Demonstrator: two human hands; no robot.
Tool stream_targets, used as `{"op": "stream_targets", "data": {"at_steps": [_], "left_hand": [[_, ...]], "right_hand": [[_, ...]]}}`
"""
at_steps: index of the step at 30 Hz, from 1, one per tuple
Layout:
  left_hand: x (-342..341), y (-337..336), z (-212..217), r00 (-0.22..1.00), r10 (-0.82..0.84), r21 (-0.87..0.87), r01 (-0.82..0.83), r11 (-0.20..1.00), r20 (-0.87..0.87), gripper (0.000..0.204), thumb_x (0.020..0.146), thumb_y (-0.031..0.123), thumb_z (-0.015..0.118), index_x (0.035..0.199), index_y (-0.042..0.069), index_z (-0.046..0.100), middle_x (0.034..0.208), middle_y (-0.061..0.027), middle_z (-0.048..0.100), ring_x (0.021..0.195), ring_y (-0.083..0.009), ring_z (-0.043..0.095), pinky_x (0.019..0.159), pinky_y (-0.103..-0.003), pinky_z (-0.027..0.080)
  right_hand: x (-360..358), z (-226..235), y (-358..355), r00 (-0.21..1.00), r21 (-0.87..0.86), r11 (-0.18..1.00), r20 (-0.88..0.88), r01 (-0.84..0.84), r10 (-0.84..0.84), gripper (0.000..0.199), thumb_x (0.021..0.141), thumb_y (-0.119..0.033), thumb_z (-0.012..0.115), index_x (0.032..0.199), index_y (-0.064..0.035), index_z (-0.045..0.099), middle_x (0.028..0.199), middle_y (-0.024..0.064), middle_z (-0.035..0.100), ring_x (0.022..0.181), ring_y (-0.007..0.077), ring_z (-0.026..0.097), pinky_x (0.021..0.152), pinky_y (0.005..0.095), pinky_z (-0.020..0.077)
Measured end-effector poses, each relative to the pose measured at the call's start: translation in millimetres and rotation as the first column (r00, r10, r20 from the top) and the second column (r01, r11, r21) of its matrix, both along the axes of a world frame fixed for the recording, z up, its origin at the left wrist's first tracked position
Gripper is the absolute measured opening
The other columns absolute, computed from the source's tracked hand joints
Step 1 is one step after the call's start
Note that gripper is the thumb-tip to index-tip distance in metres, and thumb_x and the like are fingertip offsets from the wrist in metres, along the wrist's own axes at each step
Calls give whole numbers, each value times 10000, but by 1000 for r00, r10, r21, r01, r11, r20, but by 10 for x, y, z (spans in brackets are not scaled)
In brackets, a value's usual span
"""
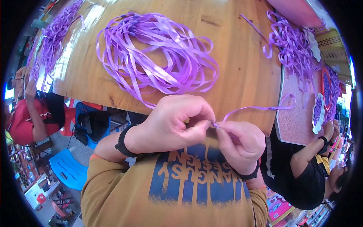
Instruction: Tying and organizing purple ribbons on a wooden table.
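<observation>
Lighting is reading bright; white glare is streaking the wooden bench (245, 79) at left, and highlights are glinting off the looped purple ribbons (168, 77). Fisheye distortion is bending edges; black vignetting is ringing the soft-looking periphery.

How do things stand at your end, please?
Left hand, right hand: both pinching purple ribbon. Ribbon trailing rightward past right hand. Coiled pile on table beyond left hand; nothing seen blocking.

Inverted tan capitals (176, 174) stand on the dark-blue print (206, 195) of your brown shirt (121, 193), lower centre; pale lettering (279, 204) marks a pink package (281, 212), lower right.
</observation>
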State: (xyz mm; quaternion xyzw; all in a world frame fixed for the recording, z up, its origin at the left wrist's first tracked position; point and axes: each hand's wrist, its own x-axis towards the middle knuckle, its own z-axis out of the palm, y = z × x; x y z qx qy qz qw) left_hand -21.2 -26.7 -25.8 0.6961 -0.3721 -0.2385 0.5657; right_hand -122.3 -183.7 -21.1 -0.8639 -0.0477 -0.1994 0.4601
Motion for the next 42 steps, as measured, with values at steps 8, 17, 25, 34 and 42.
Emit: {"op": "stream_targets", "data": {"at_steps": [8, 17, 25, 34, 42], "left_hand": [[60, 25, -1, 990, -6, -21, 10, 1000, 143, 167, 670, 3, 591, 833, 32, 612, 785, -64, 595, 706, -192, 572, 645, -292, 434], [-36, -81, 19, 755, -37, 15, 36, 999, 655, 153, 579, 36, 582, 728, 72, 576, 739, -29, 532, 666, -194, 525, 820, -401, 400], [2, 7, -17, 794, -95, 106, 39, 994, 600, 110, 546, 67, 548, 655, 76, 536, 658, -32, 522, 631, -207, 523, 830, -407, 403], [62, 81, 99, 871, -148, 32, 150, 988, 468, 301, 616, 111, 561, 908, 60, 614, 839, -47, 583, 814, -215, 558, 956, -442, 299], [50, 59, 60, 826, -325, -4, 368, 930, 460, 89, 744, 115, 667, 755, 98, 581, 719, 16, 530, 679, -164, 529, 902, -428, 317]], "right_hand": [[-36, 28, 4, 994, 99, 994, -110, 36, -25, 121, 707, 5, 687, 774, -36, 595, 573, 70, 549, 466, 182, 530, 432, 273, 394], [-85, 1, 29, 996, 76, 997, -86, -29, 36, 112, 726, -24, 696, 804, -26, 615, 640, 61, 573, 529, 142, 524, 497, 248, 397], [-171, 32, -27, 993, 42, 998, -107, -43, 47, 107, 717, -33, 703, 792, -33, 627, 634, 70, 589, 517, 188, 550, 481, 273, 413], [-195, 85, -43, 991, 132, 991, -128, -24, 41, 96, 727, -50, 703, 793, -42, 633, 617, 66, 591, 508, 205, 563, 469, 287, 421], [-209, 56, -114, 975, 168, 974, -134, -152, 175, 94, 726, -56, 704, 778, -50, 627, 609, 71, 585, 513, 214, 574, 462, 290, 431]]}}
